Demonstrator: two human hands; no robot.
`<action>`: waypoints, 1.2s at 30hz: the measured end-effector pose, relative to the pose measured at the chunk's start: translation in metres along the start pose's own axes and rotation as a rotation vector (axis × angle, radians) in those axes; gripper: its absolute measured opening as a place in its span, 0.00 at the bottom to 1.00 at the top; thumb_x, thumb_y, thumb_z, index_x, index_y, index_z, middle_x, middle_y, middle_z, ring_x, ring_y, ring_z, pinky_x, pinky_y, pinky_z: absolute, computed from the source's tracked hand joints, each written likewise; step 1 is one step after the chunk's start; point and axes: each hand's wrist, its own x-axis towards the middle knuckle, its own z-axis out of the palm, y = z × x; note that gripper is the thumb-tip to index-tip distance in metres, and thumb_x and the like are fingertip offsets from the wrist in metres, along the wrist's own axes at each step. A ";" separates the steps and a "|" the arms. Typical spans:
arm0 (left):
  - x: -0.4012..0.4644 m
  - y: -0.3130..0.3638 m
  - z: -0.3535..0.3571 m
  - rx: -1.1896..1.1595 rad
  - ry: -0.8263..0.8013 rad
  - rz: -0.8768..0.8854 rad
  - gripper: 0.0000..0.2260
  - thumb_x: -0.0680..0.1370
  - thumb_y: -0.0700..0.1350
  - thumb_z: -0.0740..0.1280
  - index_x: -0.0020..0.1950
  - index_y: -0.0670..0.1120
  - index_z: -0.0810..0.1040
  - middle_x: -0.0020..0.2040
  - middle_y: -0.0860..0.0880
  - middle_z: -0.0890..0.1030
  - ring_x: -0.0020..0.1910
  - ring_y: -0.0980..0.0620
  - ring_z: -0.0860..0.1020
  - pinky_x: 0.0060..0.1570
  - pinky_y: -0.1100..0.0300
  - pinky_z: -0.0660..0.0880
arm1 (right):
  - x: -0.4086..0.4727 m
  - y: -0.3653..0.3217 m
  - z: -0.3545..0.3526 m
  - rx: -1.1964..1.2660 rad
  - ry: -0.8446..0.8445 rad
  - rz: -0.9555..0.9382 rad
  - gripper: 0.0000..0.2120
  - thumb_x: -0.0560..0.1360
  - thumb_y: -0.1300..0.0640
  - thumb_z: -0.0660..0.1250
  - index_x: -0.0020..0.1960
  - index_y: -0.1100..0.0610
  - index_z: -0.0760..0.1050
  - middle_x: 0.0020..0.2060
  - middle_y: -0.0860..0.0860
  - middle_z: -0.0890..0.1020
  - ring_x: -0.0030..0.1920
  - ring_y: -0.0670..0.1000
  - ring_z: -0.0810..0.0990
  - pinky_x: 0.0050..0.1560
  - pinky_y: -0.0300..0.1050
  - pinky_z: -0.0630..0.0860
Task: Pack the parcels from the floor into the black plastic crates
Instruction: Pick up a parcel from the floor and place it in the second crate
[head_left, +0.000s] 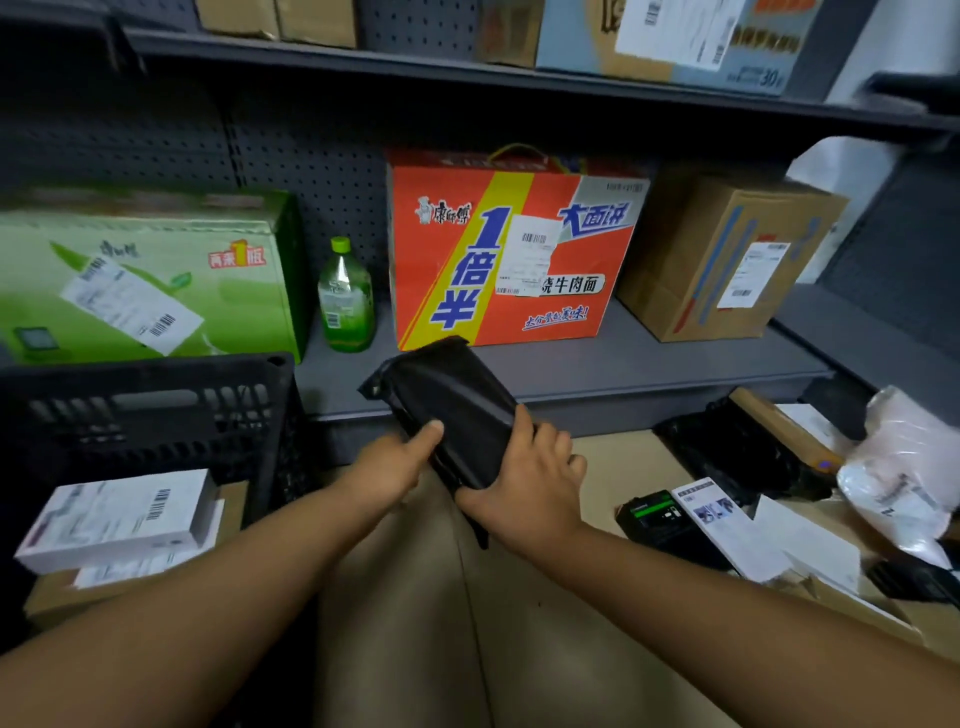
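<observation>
At centre of the frame, a black soft parcel (457, 410) held up in the air by both hands, tilted with its top corner toward the upper left, in front of the lower shelf (649, 364). Left hand (389, 467) gripping the parcel's lower left edge, thumb on top. Right hand (530, 478) closed around the parcel's lower right side, fingers curled over its edge. At left of the frame, a black plastic crate (156, 410) with open lattice walls, just beside the left hand but apart from the parcel. At lower left, a white box (119, 519) with a barcode label, lying on brown cardboard. On the shelf behind, from left to right: a green carton (145, 275), a green bottle (345, 296), an orange-red carton (498, 249) with a yellow stripe, a brown cardboard box (727, 260). At right of the frame, on the floor, more parcels: a black bag (737, 452), a pale plastic bag (904, 467), a small black box (660, 519) near the right forearm.
</observation>
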 end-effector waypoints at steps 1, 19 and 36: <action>-0.001 0.004 -0.007 -0.171 0.008 -0.003 0.17 0.78 0.59 0.60 0.54 0.46 0.75 0.53 0.43 0.79 0.53 0.42 0.78 0.53 0.48 0.76 | 0.001 -0.013 -0.005 0.023 0.021 -0.008 0.51 0.61 0.36 0.67 0.75 0.54 0.48 0.64 0.53 0.65 0.63 0.56 0.62 0.60 0.52 0.61; -0.001 0.000 -0.121 -0.207 0.258 0.257 0.22 0.76 0.37 0.67 0.68 0.49 0.71 0.61 0.44 0.70 0.58 0.46 0.74 0.56 0.52 0.75 | 0.064 -0.097 -0.051 1.109 -0.440 0.480 0.29 0.80 0.38 0.47 0.64 0.57 0.72 0.41 0.57 0.76 0.37 0.51 0.75 0.35 0.42 0.75; -0.010 0.010 -0.111 -0.558 0.032 0.146 0.11 0.71 0.32 0.70 0.45 0.45 0.73 0.43 0.42 0.80 0.39 0.48 0.79 0.40 0.57 0.76 | 0.063 -0.065 -0.050 1.509 -0.452 0.306 0.04 0.75 0.71 0.62 0.46 0.63 0.72 0.44 0.60 0.82 0.44 0.55 0.81 0.43 0.47 0.81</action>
